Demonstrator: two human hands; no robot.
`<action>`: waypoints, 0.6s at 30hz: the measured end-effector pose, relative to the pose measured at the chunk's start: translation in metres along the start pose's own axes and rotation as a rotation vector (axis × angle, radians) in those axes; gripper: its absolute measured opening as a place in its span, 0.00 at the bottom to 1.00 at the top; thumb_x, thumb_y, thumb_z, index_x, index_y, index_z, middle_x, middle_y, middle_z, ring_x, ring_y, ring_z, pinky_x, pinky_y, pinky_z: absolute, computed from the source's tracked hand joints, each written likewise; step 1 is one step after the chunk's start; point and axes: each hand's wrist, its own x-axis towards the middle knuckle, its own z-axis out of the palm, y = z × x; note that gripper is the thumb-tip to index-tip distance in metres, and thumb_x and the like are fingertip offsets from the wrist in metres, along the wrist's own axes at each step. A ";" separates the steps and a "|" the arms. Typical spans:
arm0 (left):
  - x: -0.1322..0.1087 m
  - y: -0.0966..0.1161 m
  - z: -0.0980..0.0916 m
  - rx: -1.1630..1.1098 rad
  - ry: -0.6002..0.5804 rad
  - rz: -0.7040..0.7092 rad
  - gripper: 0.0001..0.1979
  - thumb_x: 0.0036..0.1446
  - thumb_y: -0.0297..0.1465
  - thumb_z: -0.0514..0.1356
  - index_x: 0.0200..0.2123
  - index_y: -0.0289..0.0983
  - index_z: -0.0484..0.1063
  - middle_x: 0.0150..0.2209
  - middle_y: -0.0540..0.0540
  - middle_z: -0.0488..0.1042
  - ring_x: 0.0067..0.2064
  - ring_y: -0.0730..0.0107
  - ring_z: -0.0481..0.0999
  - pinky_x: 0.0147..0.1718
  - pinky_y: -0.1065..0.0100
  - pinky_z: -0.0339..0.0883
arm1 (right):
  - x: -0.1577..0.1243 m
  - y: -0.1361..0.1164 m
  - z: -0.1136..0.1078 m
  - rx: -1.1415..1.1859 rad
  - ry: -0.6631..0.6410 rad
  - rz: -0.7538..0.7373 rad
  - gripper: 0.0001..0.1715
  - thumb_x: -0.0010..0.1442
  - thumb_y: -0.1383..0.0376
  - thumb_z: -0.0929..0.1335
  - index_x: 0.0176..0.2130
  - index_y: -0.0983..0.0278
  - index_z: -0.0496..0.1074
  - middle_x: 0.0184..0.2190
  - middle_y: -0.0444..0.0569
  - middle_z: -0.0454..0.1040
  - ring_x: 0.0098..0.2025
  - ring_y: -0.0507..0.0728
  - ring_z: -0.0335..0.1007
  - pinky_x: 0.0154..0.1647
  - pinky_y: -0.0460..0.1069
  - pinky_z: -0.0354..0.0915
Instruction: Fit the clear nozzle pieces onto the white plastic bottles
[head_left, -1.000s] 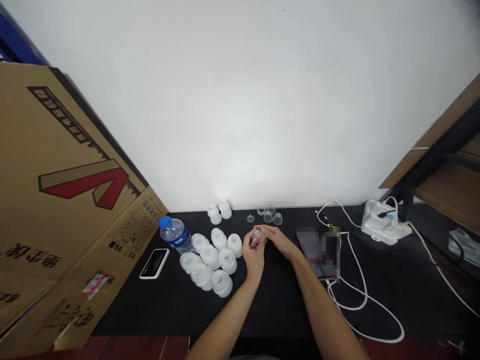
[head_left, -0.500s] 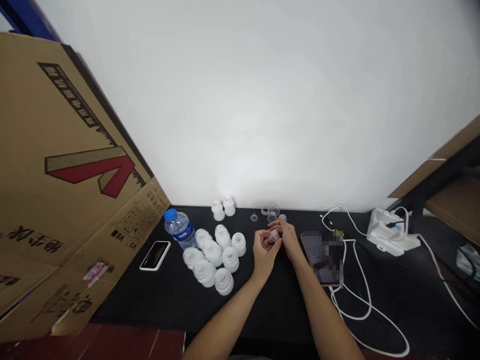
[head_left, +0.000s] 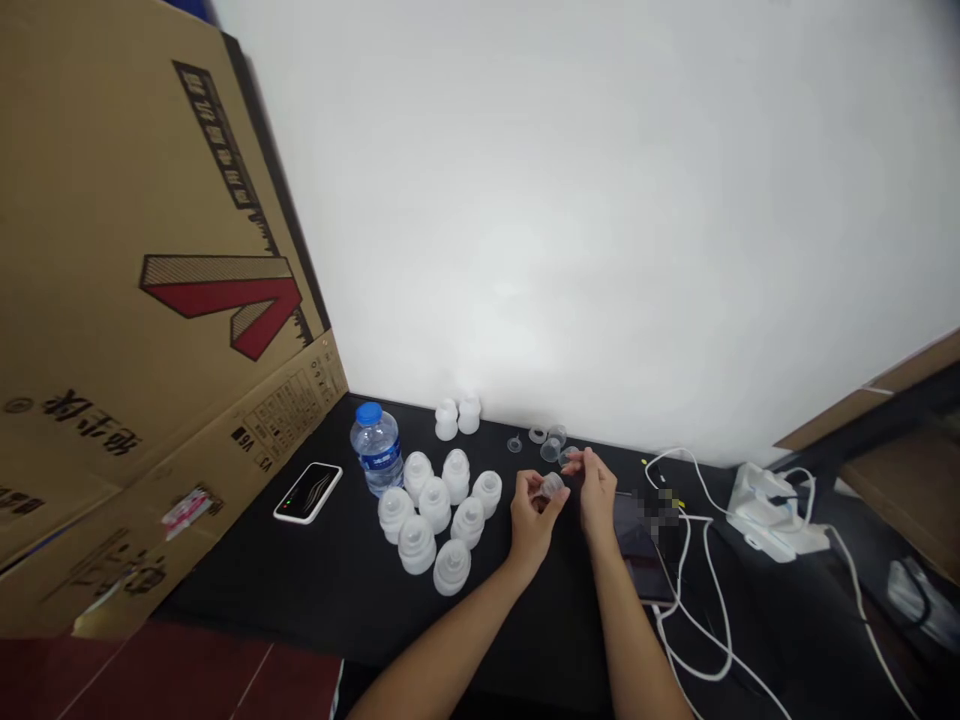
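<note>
My left hand (head_left: 534, 515) grips a small clear plastic cup-like part (head_left: 552, 485) between thumb and fingers, just above the black table. My right hand (head_left: 594, 490) is apart from it, with its fingertips drawn together at the right edge of another clear plastic piece (head_left: 568, 456). Whether that piece is lifted I cannot tell. Beside it lie other clear round parts (head_left: 552, 449), a ring (head_left: 538, 435) and a small clear disc with a stem (head_left: 514, 443). Left of my hands stand several white, stepped plastic bottle tops (head_left: 434, 505) in a cluster.
Two white bottle tops (head_left: 469, 414) stand near the wall. At left are a blue-capped water bottle (head_left: 377, 450), a white-edged device (head_left: 308, 492) and a large cardboard box (head_left: 97, 300). A phone (head_left: 643, 555), white cables (head_left: 720, 600) and a power strip (head_left: 772, 510) are at right.
My right hand has parted from my left and moved right, to the clear piece at the back. My left hand keeps the clear cup-like part. The view has tilted and shifted.
</note>
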 end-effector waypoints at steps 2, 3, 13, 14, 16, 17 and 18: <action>0.000 0.002 0.000 0.030 0.003 0.006 0.21 0.62 0.47 0.71 0.45 0.40 0.67 0.39 0.50 0.72 0.33 0.72 0.73 0.35 0.70 0.68 | 0.000 -0.011 0.004 -0.109 -0.005 -0.106 0.30 0.71 0.39 0.65 0.36 0.60 0.78 0.28 0.50 0.80 0.34 0.63 0.76 0.43 0.56 0.70; 0.000 0.002 0.000 0.041 0.002 0.010 0.21 0.63 0.48 0.70 0.45 0.41 0.68 0.37 0.51 0.72 0.32 0.72 0.72 0.34 0.70 0.67 | 0.001 -0.018 0.007 -0.176 -0.032 -0.161 0.28 0.72 0.41 0.65 0.37 0.60 0.78 0.30 0.51 0.80 0.36 0.64 0.76 0.45 0.56 0.70; 0.002 -0.001 0.001 -0.111 -0.020 -0.001 0.24 0.60 0.48 0.71 0.53 0.42 0.75 0.38 0.45 0.78 0.41 0.57 0.79 0.44 0.59 0.73 | 0.045 -0.051 0.096 -0.659 -0.810 -0.361 0.32 0.69 0.65 0.67 0.70 0.56 0.69 0.36 0.49 0.79 0.40 0.63 0.74 0.51 0.58 0.68; 0.002 -0.002 0.001 -0.145 -0.028 0.004 0.27 0.58 0.47 0.73 0.55 0.42 0.75 0.40 0.43 0.79 0.43 0.54 0.80 0.46 0.57 0.75 | 0.046 -0.050 0.106 -0.683 -0.819 -0.366 0.36 0.69 0.66 0.67 0.73 0.56 0.65 0.37 0.49 0.79 0.39 0.63 0.73 0.50 0.57 0.68; 0.003 -0.003 0.002 -0.210 -0.044 0.020 0.30 0.55 0.46 0.75 0.57 0.43 0.76 0.43 0.41 0.80 0.46 0.50 0.81 0.47 0.52 0.77 | 0.047 -0.049 0.123 -0.716 -0.823 -0.382 0.42 0.69 0.68 0.67 0.77 0.56 0.58 0.38 0.50 0.78 0.41 0.63 0.73 0.51 0.57 0.68; 0.003 -0.003 0.003 -0.242 -0.037 0.031 0.30 0.53 0.46 0.76 0.57 0.43 0.76 0.43 0.40 0.80 0.46 0.49 0.81 0.48 0.51 0.77 | 0.046 -0.048 0.131 -0.729 -0.827 -0.390 0.43 0.69 0.68 0.68 0.77 0.56 0.56 0.40 0.51 0.78 0.41 0.63 0.73 0.51 0.57 0.68; 0.003 -0.003 0.003 -0.272 -0.023 0.042 0.30 0.52 0.45 0.77 0.56 0.43 0.77 0.43 0.40 0.81 0.46 0.48 0.81 0.48 0.49 0.78 | 0.046 -0.048 0.137 -0.744 -0.838 -0.393 0.44 0.68 0.67 0.69 0.77 0.56 0.56 0.41 0.51 0.78 0.42 0.63 0.74 0.51 0.57 0.68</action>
